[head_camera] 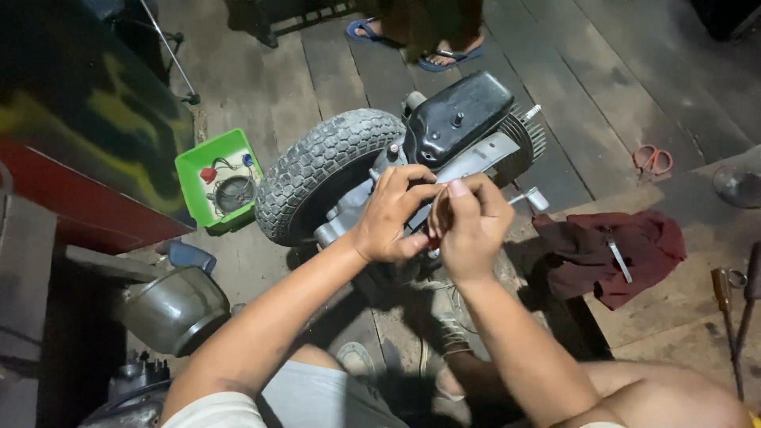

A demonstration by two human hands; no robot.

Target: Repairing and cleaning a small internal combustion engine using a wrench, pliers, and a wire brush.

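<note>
1. Floor [602, 87] – old grey planks, with another person's feet in blue sandals [448, 55] at the top edge.
2. Engine unit [412, 150] lying on its side in the middle: knobby tyre [317, 170] on the left, black cover [456, 115] on top, finned cylinder [527, 135] at the right end. From the look of it it's only partly stripped – tyre and cover are both on, so I'd guess most of the work is left.
3. Maroon cloth [610, 250] bunched to the right, a small metal bar lying on it.
4. Metal bowl [174, 309] at lower left, near the person's knee.
5. Green tray [194, 170] left of the tyre, holding a small fan, some wires and a red bit – loose parts well apart from the engine.
6. Left hand [392, 214] curled in front of the engine, fingers bent round something small just below the cover. Can't make out what it is.
7. Right hand [472, 218] touching the left, thumb and fingertips pinched together on the same small reddish-brown piece. Closed grip, but the piece is too hidden to name.
8. Screwdriver [723, 297] with a brown handle at far right, untouched.
9. Red scissors [652, 158] on the planks at upper right, well apart from everything.
</note>
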